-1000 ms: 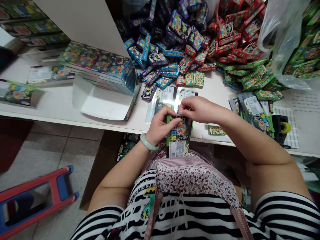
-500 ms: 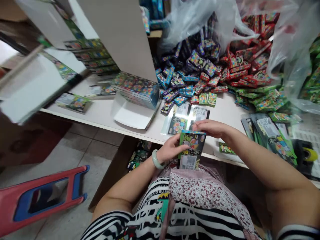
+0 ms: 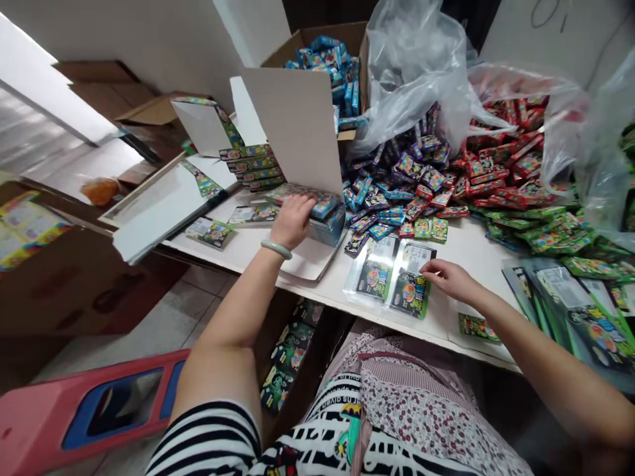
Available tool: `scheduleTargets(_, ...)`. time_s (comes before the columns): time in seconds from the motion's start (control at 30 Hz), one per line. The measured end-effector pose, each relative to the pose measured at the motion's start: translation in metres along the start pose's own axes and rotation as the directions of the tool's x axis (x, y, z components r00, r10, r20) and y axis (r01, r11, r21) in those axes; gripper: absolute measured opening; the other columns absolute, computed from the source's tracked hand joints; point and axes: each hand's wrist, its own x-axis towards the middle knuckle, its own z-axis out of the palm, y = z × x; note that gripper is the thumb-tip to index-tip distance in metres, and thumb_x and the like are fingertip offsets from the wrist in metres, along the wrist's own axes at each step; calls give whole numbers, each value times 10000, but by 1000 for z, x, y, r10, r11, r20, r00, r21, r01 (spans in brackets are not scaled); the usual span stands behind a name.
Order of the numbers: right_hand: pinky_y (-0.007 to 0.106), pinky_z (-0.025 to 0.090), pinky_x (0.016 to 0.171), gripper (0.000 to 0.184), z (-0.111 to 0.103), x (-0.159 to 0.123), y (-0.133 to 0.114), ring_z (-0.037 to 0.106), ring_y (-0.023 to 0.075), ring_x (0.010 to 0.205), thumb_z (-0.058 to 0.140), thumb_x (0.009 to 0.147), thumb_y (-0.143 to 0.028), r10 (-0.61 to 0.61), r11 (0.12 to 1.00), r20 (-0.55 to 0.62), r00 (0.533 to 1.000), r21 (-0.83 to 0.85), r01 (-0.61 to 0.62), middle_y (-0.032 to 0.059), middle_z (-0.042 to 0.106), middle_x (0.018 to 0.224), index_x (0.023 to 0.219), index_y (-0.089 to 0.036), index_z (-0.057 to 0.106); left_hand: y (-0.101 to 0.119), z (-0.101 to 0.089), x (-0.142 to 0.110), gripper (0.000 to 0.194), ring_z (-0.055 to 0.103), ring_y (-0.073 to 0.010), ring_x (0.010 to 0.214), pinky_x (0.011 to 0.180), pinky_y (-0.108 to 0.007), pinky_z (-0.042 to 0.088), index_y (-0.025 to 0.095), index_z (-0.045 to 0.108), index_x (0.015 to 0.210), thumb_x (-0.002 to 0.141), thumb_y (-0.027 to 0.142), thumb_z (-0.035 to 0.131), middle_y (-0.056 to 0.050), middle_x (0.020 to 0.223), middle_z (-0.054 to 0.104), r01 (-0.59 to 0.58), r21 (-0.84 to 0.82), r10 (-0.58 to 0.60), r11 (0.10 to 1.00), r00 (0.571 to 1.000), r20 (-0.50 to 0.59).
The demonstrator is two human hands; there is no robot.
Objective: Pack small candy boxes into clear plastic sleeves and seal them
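My left hand (image 3: 292,219) reaches forward into an open white display box (image 3: 310,261). Its bent fingers rest on the top pack of a stack of colourful packs (image 3: 325,203) inside. A pale green bangle sits on that wrist. My right hand (image 3: 448,277) lies on the table near the front edge. Its fingertips pinch the upper right corner of a clear-sleeved pack (image 3: 411,292). A second sleeved pack (image 3: 376,276) lies just left of it.
Heaps of small purple, blue, red and green boxes (image 3: 446,185) cover the table's back, with clear plastic bags (image 3: 417,73) over them. More sleeved packs (image 3: 570,304) lie at right. Open cartons and folded boxes (image 3: 163,205) stand at left. A red and blue stool (image 3: 89,410) is on the floor.
The pack both hands held in front of my body is gone from them. My left hand moved forward to the stack in the display box. My right hand dropped to a sleeved pack on the table.
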Motion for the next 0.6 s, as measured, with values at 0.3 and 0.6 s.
scheduleTargets(0.3, 361, 492, 928, 245, -17, 22, 4, 654, 252, 1061, 527, 934, -217, 27, 872, -18, 999, -489, -33, 155, 706, 1165, 1100, -133, 685, 86, 31, -41, 699, 320, -330, 1481, 1212, -549, 257, 142, 315, 1513, 896, 351, 568, -199, 1548, 402, -63, -194, 52, 979, 997, -63)
scheduleTargets(0.6, 428, 424, 1011, 733, 4, 52, -11, 512, 357, 1225, 852, 703, -397, 91, 796, 79, 993, -604, -24, 244, 560, 1343, 1299, -76, 573, 237, 103, -68, 886, 95, -471, 1524, 1172, -697, 179, 178, 377, 1499, 758, 481, 758, -217, 1629, 249, 22, -237, 138, 971, 761, 633)
